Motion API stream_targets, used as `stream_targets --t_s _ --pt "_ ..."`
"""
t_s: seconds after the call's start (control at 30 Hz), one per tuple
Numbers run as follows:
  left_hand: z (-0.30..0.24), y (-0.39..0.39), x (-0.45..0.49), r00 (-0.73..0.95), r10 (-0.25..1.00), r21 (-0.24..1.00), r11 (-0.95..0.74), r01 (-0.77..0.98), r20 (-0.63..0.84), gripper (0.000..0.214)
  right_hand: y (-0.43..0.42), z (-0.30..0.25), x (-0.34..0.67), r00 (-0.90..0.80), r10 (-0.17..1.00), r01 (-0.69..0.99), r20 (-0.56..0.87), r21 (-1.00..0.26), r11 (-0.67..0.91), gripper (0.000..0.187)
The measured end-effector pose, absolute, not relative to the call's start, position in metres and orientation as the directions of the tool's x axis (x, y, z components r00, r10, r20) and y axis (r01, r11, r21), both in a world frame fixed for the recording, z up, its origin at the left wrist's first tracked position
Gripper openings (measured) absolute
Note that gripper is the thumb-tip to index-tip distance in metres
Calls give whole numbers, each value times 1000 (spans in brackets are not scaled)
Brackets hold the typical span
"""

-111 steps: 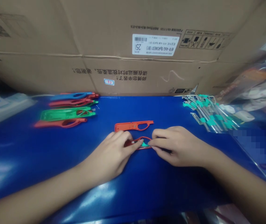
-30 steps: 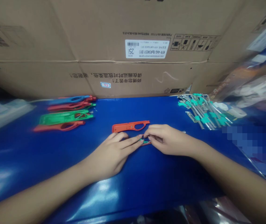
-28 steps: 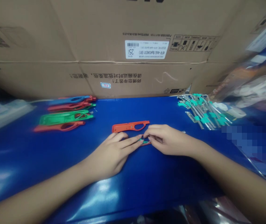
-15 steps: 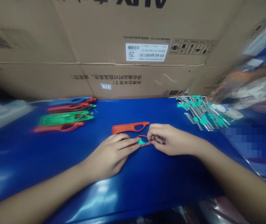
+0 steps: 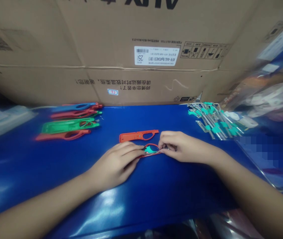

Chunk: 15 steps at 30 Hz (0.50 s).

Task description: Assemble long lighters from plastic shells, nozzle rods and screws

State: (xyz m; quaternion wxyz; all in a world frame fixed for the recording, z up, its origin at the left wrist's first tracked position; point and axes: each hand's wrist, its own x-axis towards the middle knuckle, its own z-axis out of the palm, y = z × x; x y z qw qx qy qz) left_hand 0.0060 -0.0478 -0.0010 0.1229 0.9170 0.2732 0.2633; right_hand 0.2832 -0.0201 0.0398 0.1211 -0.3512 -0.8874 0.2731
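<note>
An orange-red lighter casing half [image 5: 153, 145] lies on the blue table between my hands, with a teal trigger piece [image 5: 150, 149] in its loop. My left hand [image 5: 119, 162] has its fingers closed over the handle end, which they hide. With thumb and forefinger, my right hand [image 5: 175, 145] pinches the narrow nose end; a thin bit of metal shows beside those fingers, mostly hidden. Just behind lies a second orange casing half [image 5: 129, 137], touched by neither hand.
Left, several red, green and blue casings [image 5: 69, 126] lie in a row. Metal lighter rods with teal pieces [image 5: 216, 121] are heaped at the right. A large cardboard box [image 5: 94, 39] walls off the back of the blue table [image 5: 136, 205]. Plastic bags [image 5: 278, 96] stand far right.
My left fingertips have drawn back slightly to the left, so more of the teal trigger piece shows. My right hand has shifted a little, still pinching at the nose end.
</note>
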Motion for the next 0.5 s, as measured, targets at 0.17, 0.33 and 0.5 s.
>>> stream_targets --t_s 0.17,0.33,0.5 --pt "-2 -46 5 697 586 411 -803 431 414 35 -3 40 297 -503 846 730 177 -436 526 8" --pt "-4 -45 3 698 590 420 -798 431 405 34 24 40 326 -136 973 955 185 -238 179 13" --pt "-3 -46 3 691 579 400 -810 429 432 29 38 33 364 108 985 991 132 -92 -97 26"
